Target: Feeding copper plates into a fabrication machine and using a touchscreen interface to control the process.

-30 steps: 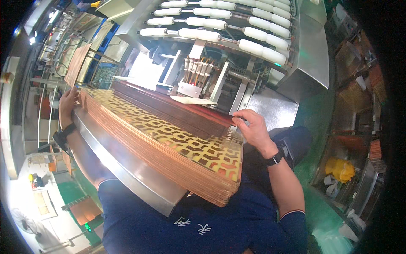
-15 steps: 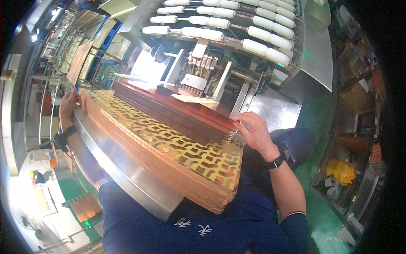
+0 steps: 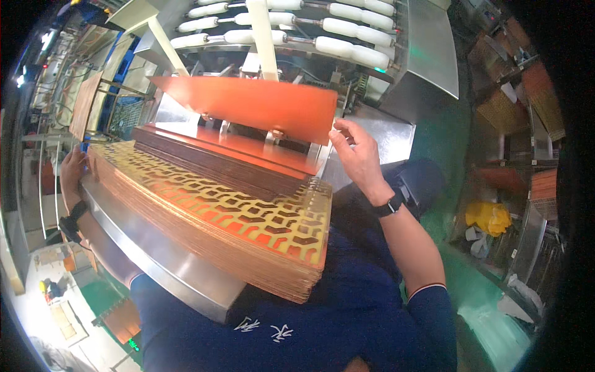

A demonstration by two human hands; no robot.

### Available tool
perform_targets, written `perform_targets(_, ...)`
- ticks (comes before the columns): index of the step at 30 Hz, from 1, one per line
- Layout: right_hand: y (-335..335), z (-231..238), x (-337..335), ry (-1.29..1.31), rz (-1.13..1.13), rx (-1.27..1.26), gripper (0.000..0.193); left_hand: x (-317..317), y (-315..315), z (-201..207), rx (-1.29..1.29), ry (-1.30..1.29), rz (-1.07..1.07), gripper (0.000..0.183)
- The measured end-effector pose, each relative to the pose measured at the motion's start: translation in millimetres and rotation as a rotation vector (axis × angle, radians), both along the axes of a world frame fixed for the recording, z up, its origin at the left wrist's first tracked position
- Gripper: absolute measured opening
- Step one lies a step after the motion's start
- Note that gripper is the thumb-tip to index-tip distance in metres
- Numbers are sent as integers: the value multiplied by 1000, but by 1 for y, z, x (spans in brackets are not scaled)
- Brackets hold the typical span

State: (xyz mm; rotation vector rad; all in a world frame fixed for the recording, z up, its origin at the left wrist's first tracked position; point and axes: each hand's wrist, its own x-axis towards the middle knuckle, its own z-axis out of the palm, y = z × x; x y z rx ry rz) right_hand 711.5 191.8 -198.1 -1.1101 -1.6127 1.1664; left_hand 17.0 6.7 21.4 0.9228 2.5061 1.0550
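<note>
An orange copper-coloured sheet (image 3: 248, 105) stands raised and tilted above a dark-edged stack of sheets (image 3: 217, 170). My right hand (image 3: 359, 155) has its thumb and fingers closed at the sheet's lower right edge. A yellow patterned sheet with cut-out shapes (image 3: 242, 214) lies on a thick stack of copper-edged sheets (image 3: 204, 235) in front of me, partly under the dark stack. At the far left end of the thick stack, my left hand (image 3: 72, 168) rests against its corner with fingers stretched out.
A metal tray edge (image 3: 167, 266) runs under the thick stack. Behind the raised sheet are cream-coloured arms (image 3: 263, 40) and rows of white rollers (image 3: 353, 53). A metal machine cover (image 3: 427, 68) stands at right, with shelves and a yellow cloth (image 3: 488, 218) beyond.
The orange sheet has risen and tilted up off the dark stack. Cream arms have appeared above it. My right hand has moved up with the sheet's edge; my left hand stays at the stack's end.
</note>
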Motion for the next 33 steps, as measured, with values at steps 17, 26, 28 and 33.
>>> perform_targets(17,-23,17,-2,-13,487,-412,35,5,-7,5,-8,3,17,55)
perform_targets(26,-17,24,-8,49,481,-536,30,5,-10,15,-92,-3,30,55)
perform_targets(28,-13,27,-7,50,459,-538,30,16,-3,9,-73,12,41,54)
perform_targets(33,-9,26,-9,7,421,-458,27,29,-5,12,-37,81,48,57)
